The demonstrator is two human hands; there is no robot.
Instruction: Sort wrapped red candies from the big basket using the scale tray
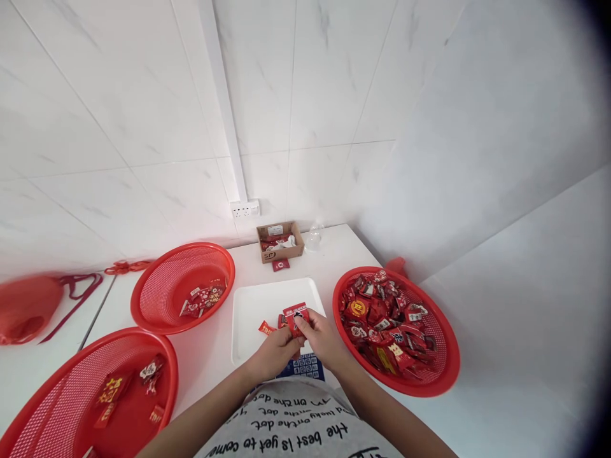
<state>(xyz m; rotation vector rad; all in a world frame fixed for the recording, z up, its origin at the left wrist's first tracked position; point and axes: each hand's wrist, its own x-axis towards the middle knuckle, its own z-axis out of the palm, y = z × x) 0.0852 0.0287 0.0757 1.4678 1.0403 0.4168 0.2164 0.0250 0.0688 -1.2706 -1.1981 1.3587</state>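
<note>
Both hands meet over the white tray (248,299) of a scale with a blue keypad (308,367). Between them is a small red snack packet (294,313) with white and black print. My right hand (321,337) pinches the packet, thumb across its front. My left hand (274,352) has its fingers closed at the packet's lower left edge. Behind the hands, another red packet (266,327) lies on the tray, partly hidden. To the right stands a red mesh basket (446,356) heaped with red packets (382,318).
Two more red baskets, one at back left (157,286) and one at front left (52,381), hold a few packets. An open cardboard box (281,251) with packets stands near the wall, beside clear plastic (314,235). A red bag (28,305) lies far left.
</note>
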